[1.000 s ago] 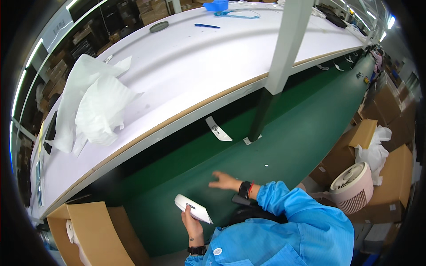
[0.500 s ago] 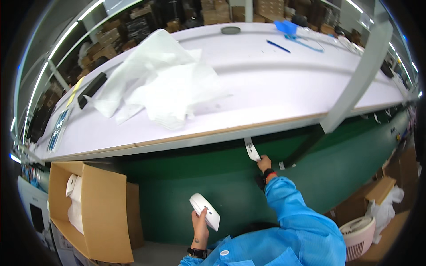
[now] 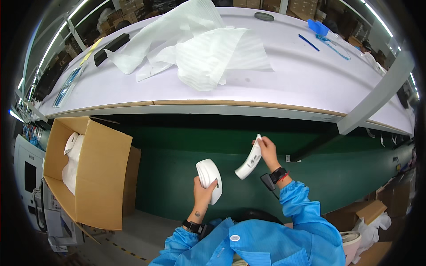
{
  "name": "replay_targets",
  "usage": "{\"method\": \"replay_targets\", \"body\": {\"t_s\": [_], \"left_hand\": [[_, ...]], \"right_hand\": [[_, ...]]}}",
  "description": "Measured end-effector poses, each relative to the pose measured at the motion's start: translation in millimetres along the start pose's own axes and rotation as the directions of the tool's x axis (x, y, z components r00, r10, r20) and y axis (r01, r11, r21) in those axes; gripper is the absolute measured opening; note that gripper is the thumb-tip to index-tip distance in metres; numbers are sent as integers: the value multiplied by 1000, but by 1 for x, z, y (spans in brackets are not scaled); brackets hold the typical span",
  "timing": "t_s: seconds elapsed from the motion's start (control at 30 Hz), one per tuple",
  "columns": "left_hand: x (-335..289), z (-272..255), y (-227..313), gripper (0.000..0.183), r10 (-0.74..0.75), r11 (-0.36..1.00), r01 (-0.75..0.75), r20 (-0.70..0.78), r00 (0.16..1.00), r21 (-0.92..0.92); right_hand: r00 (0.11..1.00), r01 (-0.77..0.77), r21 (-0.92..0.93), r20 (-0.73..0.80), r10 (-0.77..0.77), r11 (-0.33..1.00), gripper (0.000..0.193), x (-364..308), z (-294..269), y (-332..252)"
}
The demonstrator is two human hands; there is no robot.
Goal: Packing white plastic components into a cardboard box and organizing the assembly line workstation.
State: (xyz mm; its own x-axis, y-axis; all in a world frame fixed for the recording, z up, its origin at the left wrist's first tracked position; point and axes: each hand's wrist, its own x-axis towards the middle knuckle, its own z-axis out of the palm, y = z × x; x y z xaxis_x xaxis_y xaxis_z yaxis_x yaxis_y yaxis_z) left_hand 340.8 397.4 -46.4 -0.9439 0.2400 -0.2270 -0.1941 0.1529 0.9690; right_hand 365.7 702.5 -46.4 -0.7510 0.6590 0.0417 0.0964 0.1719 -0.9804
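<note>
My left hand (image 3: 204,191) is closed around a stack of curved white plastic pieces (image 3: 208,175), with the thumb on the outer face. To its right, my right hand (image 3: 267,150) grips one curved white plastic piece (image 3: 250,160) by its upper end. Small dark slots or openings show on that piece's face. The stack and the single piece are apart, both held in front of the table's near edge above the green floor. What kind of part they are, I cannot tell.
An open cardboard box (image 3: 104,173) at left holds white wrapping and a white piece (image 3: 71,142). Crumpled white foam sheets (image 3: 204,57) lie on the white table (image 3: 284,91). A grey post (image 3: 377,97) rises at right. A blue pen (image 3: 309,42) lies farther back.
My right hand has drawn the single white piece in from near the table edge, toward my left hand, and turned it. The left hand has tilted its stack. The view has shifted.
</note>
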Motion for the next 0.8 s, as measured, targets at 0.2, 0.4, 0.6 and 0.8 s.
{"method": "replay_targets", "body": {"t_s": [0.2,0.4,0.6,0.8], "left_hand": [[-16,10,26,66,70,939,-106,119,990,327],[-29,-5,2,64,64,958,-99,136,989,270],[-41,-11,3,60,43,997,-55,215,976,51],[-65,4,26,62,132,924,-229,306,943,307]], "right_hand": [[802,-577,385,435,410,720,20,-52,44,-34],[575,-818,385,558,598,428,22,-83,42,-43],[414,-907,380,713,566,183,34,-111,51,-24],[583,-800,539,594,554,263,42,-157,75,-5]]}}
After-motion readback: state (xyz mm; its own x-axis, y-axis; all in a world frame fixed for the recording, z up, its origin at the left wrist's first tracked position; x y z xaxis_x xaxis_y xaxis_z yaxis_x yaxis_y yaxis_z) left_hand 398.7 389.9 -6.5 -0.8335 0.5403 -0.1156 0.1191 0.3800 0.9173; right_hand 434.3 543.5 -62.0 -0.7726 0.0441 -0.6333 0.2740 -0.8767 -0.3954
